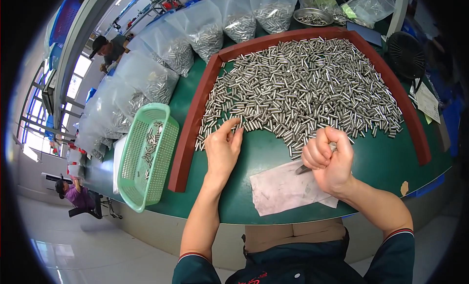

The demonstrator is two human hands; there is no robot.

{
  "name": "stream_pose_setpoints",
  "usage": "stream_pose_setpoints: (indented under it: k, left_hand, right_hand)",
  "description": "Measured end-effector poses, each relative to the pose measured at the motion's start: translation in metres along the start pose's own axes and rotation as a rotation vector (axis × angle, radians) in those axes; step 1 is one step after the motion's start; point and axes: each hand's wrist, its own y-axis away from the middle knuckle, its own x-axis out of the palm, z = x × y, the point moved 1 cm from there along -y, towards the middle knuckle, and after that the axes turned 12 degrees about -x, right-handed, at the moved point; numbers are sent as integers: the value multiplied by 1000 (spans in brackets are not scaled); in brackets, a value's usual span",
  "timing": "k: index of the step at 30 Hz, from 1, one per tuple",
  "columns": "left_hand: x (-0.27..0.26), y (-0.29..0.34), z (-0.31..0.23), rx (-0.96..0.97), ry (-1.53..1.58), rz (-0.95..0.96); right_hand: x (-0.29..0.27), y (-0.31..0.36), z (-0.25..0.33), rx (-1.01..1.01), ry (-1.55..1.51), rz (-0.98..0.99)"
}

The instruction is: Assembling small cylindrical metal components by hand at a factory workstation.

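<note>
A wide spread of short shiny metal pins (pixel 293 88) covers the green tabletop (pixel 266 144). At its near left edge is my left hand (pixel 221 149), thumb and index finger slightly apart, fingertips beside the pins; no pin clearly shows between them. My right hand (pixel 330 159) is closed in a fist above a stained pale pink cloth (pixel 276 188). From the fist's lower left pokes the dark flat end of a slim tool (pixel 303 170); the fingers hide most of it. A bit of metal also glints inside the fist.
A red-brown frame (pixel 195 108) borders the pins. To its left stands a green plastic basket (pixel 168 157) with some pins. Clear bags of pins (pixel 202 32) line the table's far and left sides. A metal bowl (pixel 312 17) and black fan (pixel 405 54) stand behind.
</note>
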Motion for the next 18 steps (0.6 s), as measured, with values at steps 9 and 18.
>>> stream_pose_setpoints:
  k: [9,18]
  left_hand:
    - [4,-8,-1,334,-189,122]
    - [0,1,-4,235,-210,46]
  right_hand:
    - [-2,0,0,2,88,20]
    - [-5,-2,0,-21,24,15]
